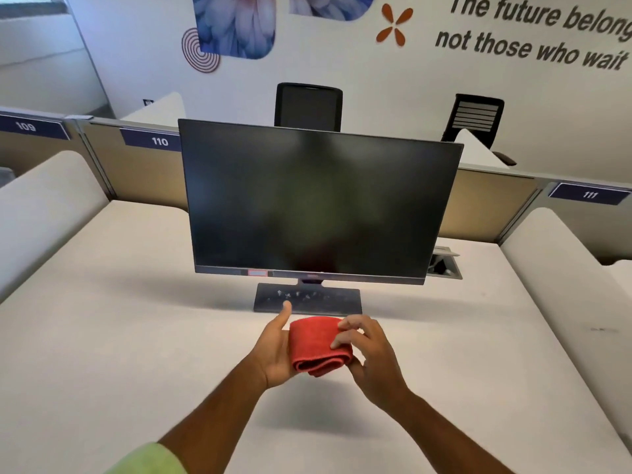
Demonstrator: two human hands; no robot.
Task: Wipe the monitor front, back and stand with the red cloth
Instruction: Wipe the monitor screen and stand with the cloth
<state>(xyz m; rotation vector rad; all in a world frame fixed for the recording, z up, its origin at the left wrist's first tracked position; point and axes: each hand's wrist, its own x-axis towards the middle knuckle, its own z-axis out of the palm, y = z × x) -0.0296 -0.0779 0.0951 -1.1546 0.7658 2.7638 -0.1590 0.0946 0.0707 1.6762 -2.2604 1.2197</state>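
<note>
Fingers of the left hand (273, 350) are hidden beneath the folded red cloth (319, 347), which is cupped from below and from the left, while the thumb is raised straight and clear of the fabric. Whether those hidden fingers are curled round the fold cannot be told. To the right, the cloth is pinched at its near right edge by the right hand (371, 357), whose fingers (345, 338) are bent over the top of the fold and whose thumb is tucked underneath. The cloth is held between both hands above the desk (119, 336), just in front of the stand (307, 297) and apart from it.

Behind it, the monitor (321, 203) is seen upright, its dark screen turned toward the person. Pale specks are visible on the stand's base, so the stand is judged unwiped. No contact between cloth and monitor is shown; the task is judged to be at its very start, with front, back and stand all left to be done.
</note>
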